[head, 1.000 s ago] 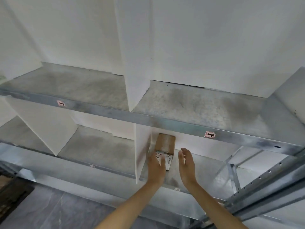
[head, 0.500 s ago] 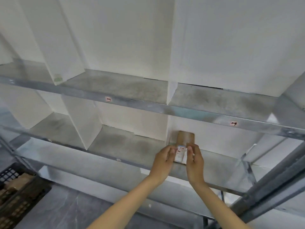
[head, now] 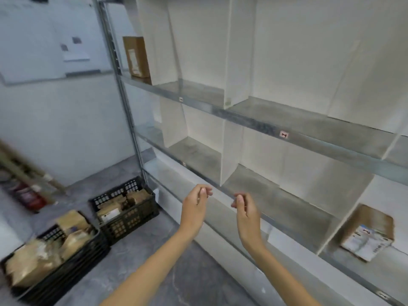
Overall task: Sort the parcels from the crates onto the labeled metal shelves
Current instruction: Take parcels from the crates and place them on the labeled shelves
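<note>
Both my hands hang in the air in front of the metal shelves (head: 247, 122), holding nothing. My left hand (head: 195, 204) and my right hand (head: 245, 208) have loosely curled fingers. A small brown parcel with a white label (head: 368, 233) lies in a lower shelf compartment at the far right, well away from my hands. Another brown parcel (head: 135, 56) stands upright on the upper shelf at the left end. Two black crates (head: 130, 219) (head: 66, 268) full of brown parcels sit on the floor at the lower left.
White dividers (head: 236, 51) split the shelves into compartments, with small labels (head: 284, 135) on the shelf edges. A grey shelf post (head: 125, 102) stands by the crates. A red cylinder (head: 28, 195) lies by the left wall. Grey floor (head: 187, 283) lies beneath my arms.
My hands have let go of the small brown parcel and drawn back from the shelf. The view has swung left, bringing the crates into sight.
</note>
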